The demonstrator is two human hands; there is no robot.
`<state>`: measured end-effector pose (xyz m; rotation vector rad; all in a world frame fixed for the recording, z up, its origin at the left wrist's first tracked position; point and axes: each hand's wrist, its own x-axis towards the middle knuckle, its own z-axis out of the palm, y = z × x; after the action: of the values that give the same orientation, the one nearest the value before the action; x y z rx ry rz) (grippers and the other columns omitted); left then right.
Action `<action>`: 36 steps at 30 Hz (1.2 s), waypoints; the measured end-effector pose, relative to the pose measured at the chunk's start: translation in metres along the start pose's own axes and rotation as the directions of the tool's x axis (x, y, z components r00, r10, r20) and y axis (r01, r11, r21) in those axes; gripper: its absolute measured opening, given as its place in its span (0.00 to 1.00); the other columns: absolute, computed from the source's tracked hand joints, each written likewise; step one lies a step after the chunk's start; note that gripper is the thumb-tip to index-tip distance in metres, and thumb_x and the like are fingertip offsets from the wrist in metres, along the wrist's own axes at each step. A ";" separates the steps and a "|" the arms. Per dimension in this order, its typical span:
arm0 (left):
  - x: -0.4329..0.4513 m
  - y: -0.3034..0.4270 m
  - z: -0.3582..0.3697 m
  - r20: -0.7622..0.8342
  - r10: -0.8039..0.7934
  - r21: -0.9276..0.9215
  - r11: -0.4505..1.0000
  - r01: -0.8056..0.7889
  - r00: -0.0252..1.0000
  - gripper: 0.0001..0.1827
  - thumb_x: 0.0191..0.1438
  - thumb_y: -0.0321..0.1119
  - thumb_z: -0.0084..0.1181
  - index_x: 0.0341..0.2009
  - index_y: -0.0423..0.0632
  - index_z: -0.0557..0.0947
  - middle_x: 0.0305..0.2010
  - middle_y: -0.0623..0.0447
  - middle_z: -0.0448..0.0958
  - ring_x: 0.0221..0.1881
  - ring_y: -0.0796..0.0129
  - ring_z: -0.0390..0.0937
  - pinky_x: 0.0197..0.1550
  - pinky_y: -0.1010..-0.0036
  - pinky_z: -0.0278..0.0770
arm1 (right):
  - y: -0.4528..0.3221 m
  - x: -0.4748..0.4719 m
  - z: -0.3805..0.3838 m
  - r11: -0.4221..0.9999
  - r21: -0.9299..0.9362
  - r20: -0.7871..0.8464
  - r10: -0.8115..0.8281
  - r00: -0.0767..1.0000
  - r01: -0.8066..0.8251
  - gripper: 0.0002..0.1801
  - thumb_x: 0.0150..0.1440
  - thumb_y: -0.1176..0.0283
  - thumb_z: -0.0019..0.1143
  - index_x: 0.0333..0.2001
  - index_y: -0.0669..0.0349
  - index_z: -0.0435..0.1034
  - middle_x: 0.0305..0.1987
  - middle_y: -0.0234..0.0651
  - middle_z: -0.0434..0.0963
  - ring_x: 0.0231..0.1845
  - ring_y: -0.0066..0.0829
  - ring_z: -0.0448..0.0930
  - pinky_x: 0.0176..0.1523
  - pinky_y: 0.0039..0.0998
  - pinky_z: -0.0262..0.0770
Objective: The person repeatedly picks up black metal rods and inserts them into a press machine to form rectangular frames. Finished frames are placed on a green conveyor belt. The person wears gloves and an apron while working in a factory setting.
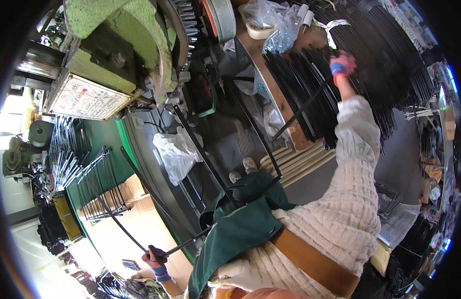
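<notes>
My left hand [155, 263], in a dark-palmed glove with a blue and red cuff, grips a black metal tube frame [184, 245] near one of its corners. Long bars of this frame run past my green apron [238, 231]; one bar [202, 149] reaches up to the green press [122, 48]. Far out to the right, my right hand [342, 64] is gloved and blurred. It appears closed on the end of a single black tube [303, 108], which slants down over the wooden bench edge. Beneath it lie loose black tubes [297, 89].
A dense stack of black rods [387, 48] fills the upper right. Plastic bags [284, 28] and a white tub [256, 31] sit on the wooden bench [269, 80]. Below the press is a foot pedal [245, 142]. At left, finished-looking wire frames [103, 187] lie on cardboard [140, 209].
</notes>
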<state>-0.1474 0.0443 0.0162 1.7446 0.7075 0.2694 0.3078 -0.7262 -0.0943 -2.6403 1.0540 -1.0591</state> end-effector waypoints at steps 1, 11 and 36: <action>0.006 -0.004 -0.001 0.102 -0.017 0.004 1.000 0.017 0.995 0.26 0.57 0.46 0.45 0.13 0.43 0.67 0.08 0.49 0.66 0.05 0.66 0.63 0.05 0.76 0.59 | -0.014 -0.017 -0.027 0.859 0.371 0.076 -0.407 0.910 0.353 0.06 0.43 0.67 0.62 0.23 0.56 0.74 0.30 0.35 0.76 0.36 0.33 0.75 0.45 0.32 0.70; 0.024 -0.018 -0.016 0.098 0.023 -0.009 1.000 -0.022 0.995 0.26 0.57 0.47 0.44 0.13 0.43 0.70 0.09 0.48 0.67 0.04 0.65 0.63 0.05 0.76 0.57 | -0.041 -0.201 -0.086 0.030 0.595 0.285 -0.942 -0.176 0.803 0.11 0.44 0.66 0.55 0.33 0.54 0.71 0.54 0.30 0.66 0.53 0.36 0.66 0.53 0.38 0.64; -0.001 -0.003 0.148 0.535 -0.024 -0.156 0.980 0.126 0.844 0.30 0.56 0.56 0.41 0.19 0.40 0.73 0.13 0.51 0.71 0.12 0.68 0.71 0.17 0.76 0.70 | -0.313 -0.207 -0.198 0.303 0.706 0.149 -0.947 0.284 0.640 0.18 0.55 0.55 0.41 0.37 0.56 0.72 0.30 0.40 0.77 0.32 0.43 0.76 0.36 0.39 0.71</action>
<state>-0.0717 -0.0745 -0.0311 1.5063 0.3270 -0.2012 0.2499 -0.3280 0.0418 -2.5957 -0.8550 -0.3833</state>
